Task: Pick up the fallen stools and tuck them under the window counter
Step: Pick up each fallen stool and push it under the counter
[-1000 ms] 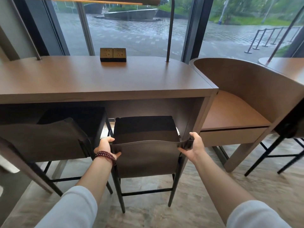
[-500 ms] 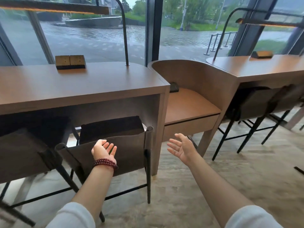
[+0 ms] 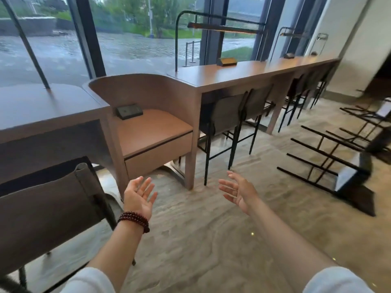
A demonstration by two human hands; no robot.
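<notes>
Since half second ago: view swung right, tucked stool (image 3: 48,210) left at lower-left edge under window counter (image 3: 38,108).

Head view: left hand (image 3: 138,196) and right hand (image 3: 239,192) held empty, fingers spread, nothing gripped. Fallen stool (image 3: 330,163) seen on floor at right, legs sideways; second lies beyond. Judged rigid, moderately heavy; best gripped by metal frame or seat edge.

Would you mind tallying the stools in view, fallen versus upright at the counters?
Fallen stools: 2
Upright stools: 3 clearly; those farther along are too blurred to count
Total: 5 clearly countable
</notes>
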